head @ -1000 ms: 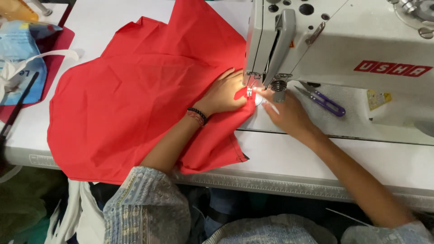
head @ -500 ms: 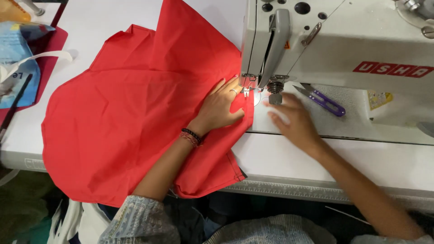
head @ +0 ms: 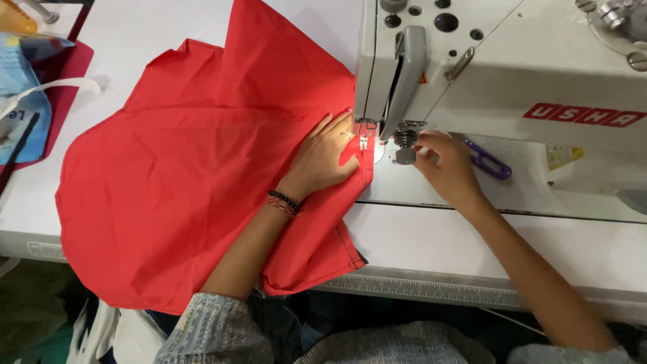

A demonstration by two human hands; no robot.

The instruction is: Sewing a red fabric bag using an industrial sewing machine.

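Left hand [head: 328,156] lies flat, fingers spread, pressing red fabric [head: 202,175] by the needle, much as half a second ago. Right hand [head: 446,165] has moved from open over the bed to fingertips curled at the metal knob [head: 404,155] under the sewing machine [head: 499,74] head; whether it pinches is unclear. Purple snips [head: 488,160] just beyond; blue bag [head: 23,101] far left on white table [head: 431,236].

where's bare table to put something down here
Bare white tabletop lies between the red cloth and the right forearm, in front of the white sewing machine. Another patch lies above the cloth, top left. It is crowded at the needle, where left hand, right hand and purple snips meet.
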